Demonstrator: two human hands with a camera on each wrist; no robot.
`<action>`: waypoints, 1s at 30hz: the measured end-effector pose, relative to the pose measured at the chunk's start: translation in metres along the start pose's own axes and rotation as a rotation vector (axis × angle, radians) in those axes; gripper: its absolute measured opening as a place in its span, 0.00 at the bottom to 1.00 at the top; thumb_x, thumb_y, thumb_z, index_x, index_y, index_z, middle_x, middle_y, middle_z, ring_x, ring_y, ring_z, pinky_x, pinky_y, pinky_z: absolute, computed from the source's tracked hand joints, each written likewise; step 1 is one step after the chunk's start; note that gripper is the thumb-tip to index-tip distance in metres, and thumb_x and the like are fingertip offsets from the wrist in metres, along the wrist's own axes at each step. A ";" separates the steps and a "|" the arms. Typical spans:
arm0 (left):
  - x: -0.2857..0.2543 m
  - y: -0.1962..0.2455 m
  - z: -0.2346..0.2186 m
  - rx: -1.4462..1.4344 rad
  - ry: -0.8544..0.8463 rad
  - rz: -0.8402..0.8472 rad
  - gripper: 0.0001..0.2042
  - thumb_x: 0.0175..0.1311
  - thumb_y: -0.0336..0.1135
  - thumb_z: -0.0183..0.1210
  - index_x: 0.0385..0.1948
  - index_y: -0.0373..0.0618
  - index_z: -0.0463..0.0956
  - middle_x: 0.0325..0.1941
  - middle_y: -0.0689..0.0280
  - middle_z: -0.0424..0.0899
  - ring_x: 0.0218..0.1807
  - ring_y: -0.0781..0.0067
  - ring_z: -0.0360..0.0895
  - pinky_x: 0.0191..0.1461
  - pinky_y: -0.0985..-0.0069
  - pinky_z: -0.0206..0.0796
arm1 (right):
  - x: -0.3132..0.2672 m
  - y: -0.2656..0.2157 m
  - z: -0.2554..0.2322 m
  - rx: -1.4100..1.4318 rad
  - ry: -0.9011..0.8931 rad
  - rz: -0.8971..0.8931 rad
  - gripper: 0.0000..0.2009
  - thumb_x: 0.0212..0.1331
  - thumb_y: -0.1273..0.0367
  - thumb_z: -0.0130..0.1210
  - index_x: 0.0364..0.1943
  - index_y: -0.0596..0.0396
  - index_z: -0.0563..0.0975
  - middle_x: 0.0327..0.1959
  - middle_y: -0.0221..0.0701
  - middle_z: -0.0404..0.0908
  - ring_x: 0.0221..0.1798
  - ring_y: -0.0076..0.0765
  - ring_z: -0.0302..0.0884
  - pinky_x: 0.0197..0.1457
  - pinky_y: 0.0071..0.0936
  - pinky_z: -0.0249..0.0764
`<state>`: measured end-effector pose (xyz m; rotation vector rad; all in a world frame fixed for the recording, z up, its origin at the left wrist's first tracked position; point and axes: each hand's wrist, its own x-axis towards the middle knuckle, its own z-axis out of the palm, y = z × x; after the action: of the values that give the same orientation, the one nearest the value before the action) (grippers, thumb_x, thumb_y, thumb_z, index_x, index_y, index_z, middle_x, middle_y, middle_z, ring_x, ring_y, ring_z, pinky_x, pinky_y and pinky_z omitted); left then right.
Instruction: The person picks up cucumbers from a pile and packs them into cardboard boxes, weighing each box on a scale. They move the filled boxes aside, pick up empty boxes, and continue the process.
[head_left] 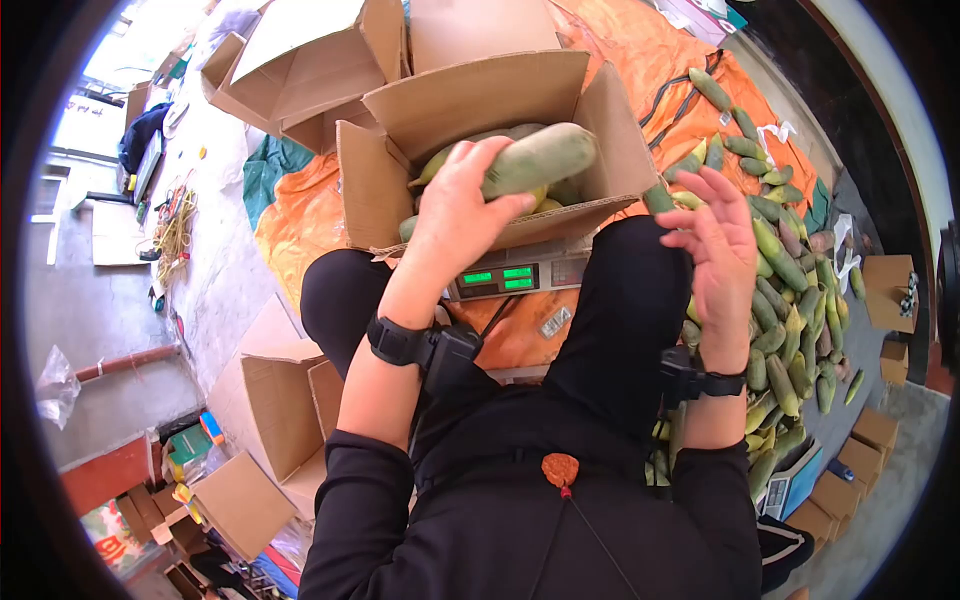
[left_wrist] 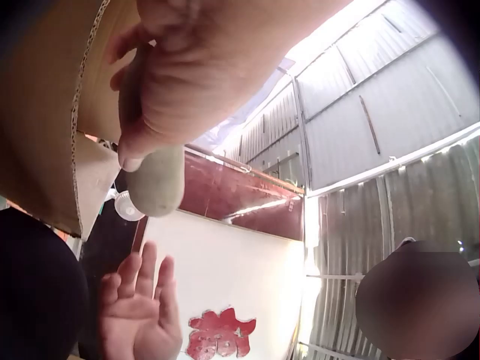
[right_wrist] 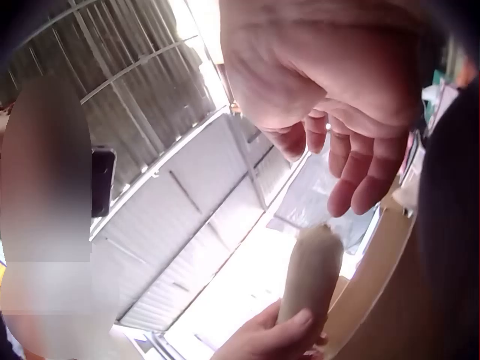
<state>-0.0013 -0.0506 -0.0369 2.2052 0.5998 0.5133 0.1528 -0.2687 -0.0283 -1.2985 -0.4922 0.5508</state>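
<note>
A long, pale-green radish [head_left: 545, 158] is gripped near one end by my left hand [head_left: 466, 200], over an open cardboard box [head_left: 470, 95]. Thumb and fingers wrap round the radish [left_wrist: 161, 180] in the left wrist view. More radishes lie inside the box, partly hidden by the hand and the held one. My right hand [head_left: 715, 235] is raised beside the box's right side, holding nothing, its fingers loosely bent. In the right wrist view, this hand [right_wrist: 330, 97] hangs above the tip of the held radish [right_wrist: 315, 262]. Below the box's near edge shows a scale [head_left: 500, 280] with green lit digits.
A large heap of green radishes [head_left: 790, 290] spreads over an orange sheet [head_left: 640, 60] on the right. Empty cardboard boxes stand behind [head_left: 310, 60] and at the left [head_left: 280, 400]. The person's knees [head_left: 625, 300] flank the scale.
</note>
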 end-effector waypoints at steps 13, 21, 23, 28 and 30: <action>0.002 -0.015 0.015 0.165 -0.103 0.099 0.17 0.57 0.27 0.59 0.50 0.42 0.75 0.52 0.58 0.76 0.55 0.57 0.74 0.59 0.70 0.64 | -0.206 0.143 -0.274 -0.634 0.857 0.546 0.14 0.58 0.70 0.54 0.48 0.57 0.74 0.35 0.31 0.81 0.31 0.25 0.78 0.30 0.22 0.72; -0.023 -0.006 0.011 0.175 -0.071 0.021 0.14 0.59 0.26 0.57 0.47 0.40 0.75 0.50 0.59 0.77 0.53 0.63 0.75 0.58 0.72 0.64 | -0.373 0.200 -0.323 -1.356 0.930 0.772 0.09 0.53 0.72 0.53 0.38 0.57 0.79 0.32 0.38 0.83 0.35 0.41 0.81 0.40 0.37 0.76; -0.027 -0.007 0.011 0.176 -0.082 0.016 0.12 0.61 0.28 0.56 0.47 0.40 0.76 0.49 0.59 0.78 0.52 0.63 0.76 0.58 0.72 0.64 | -0.376 0.190 -0.306 -1.326 0.950 0.818 0.08 0.53 0.72 0.53 0.37 0.56 0.79 0.34 0.42 0.82 0.39 0.48 0.81 0.45 0.37 0.75; -0.032 -0.018 0.014 0.170 -0.073 -0.023 0.12 0.63 0.30 0.55 0.46 0.39 0.76 0.47 0.59 0.79 0.51 0.63 0.76 0.57 0.72 0.64 | -0.341 0.171 -0.267 -1.496 0.561 0.993 0.09 0.52 0.72 0.54 0.39 0.54 0.77 0.39 0.44 0.80 0.46 0.51 0.77 0.49 0.43 0.73; -0.032 -0.016 0.015 0.172 -0.070 -0.023 0.11 0.63 0.30 0.55 0.46 0.39 0.76 0.47 0.59 0.79 0.51 0.63 0.76 0.57 0.72 0.64 | -0.341 0.187 -0.270 -1.494 0.494 0.980 0.11 0.51 0.72 0.55 0.41 0.54 0.76 0.41 0.44 0.79 0.48 0.52 0.75 0.51 0.43 0.72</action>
<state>-0.0235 -0.0681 -0.0642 2.3650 0.6520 0.3827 0.0377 -0.6550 -0.2767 -3.0616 0.3463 0.5977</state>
